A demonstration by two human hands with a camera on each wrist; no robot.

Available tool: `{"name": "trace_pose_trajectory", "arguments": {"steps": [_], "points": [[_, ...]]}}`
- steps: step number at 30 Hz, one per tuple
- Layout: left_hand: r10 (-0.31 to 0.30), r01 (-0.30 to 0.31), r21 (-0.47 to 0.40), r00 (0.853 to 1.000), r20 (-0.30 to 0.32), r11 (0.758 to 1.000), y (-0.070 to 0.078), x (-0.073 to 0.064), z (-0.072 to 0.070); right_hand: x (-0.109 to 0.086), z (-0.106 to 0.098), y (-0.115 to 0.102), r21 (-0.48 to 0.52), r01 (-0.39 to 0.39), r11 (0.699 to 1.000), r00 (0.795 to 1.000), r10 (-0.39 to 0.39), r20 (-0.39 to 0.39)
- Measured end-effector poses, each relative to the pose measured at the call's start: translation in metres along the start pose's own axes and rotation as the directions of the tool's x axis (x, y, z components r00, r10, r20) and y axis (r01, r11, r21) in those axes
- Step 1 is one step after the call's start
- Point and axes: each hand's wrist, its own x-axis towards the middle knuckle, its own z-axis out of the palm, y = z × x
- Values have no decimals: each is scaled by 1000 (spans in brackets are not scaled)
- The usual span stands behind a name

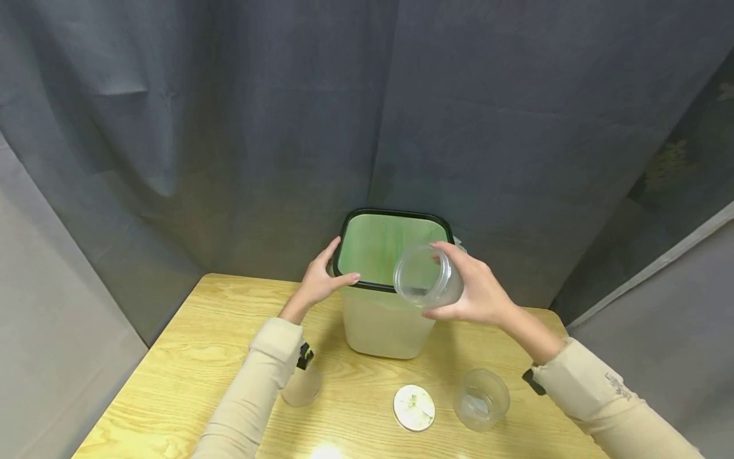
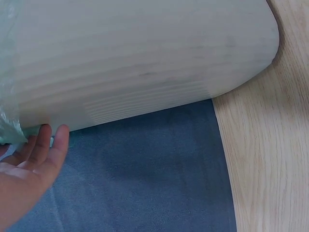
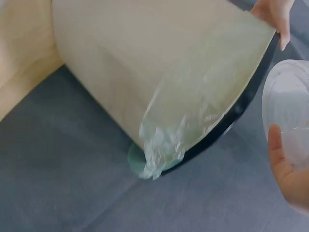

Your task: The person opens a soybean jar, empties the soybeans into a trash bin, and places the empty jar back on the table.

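Note:
A white trash bin [image 1: 390, 325] with a black rim and a pale green liner [image 1: 369, 245] stands on the table. My left hand [image 1: 322, 275] grips the left side of its rim, the thumb over the edge and the fingers outside. In the left wrist view the fingers of my left hand [image 2: 34, 164] are bent against the bin wall [image 2: 145, 58] by the liner's edge. My right hand [image 1: 473, 290] holds a clear plastic jar [image 1: 450, 284] tilted at the bin's front right corner, mouth toward the opening. No contents show in the jar.
On the wooden table [image 1: 229, 344] a second clear jar [image 1: 482, 400] stands at the front right, left of it a round white lid [image 1: 414, 408]. A clear round object [image 1: 301, 387] sits beneath my left forearm. A dark grey curtain [image 1: 287, 127] hangs behind the bin.

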Motion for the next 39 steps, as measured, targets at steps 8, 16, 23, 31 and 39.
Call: {"name": "trace_pose_trajectory", "arguments": {"steps": [8,16,23,31,39], "points": [[-1,1,3,1000,-1,1000,0,4,1,-13,17,-8,109,33,993,999,-32,-11],[10,-11,-1,1000,-3,1000,1,3,0,-30,46,-12,200,12,980,1000,-16,17],[8,-8,-8,1000,-6,1000,2,1,-2,-44,71,-17,263,-23,965,999,11,47],[16,-16,-8,1000,-5,1000,1,1,-3,-53,88,-44,339,-79,937,996,60,66],[15,-15,-6,1000,-3,1000,1,0,-3,-73,127,-35,379,-159,912,987,149,56]]}}
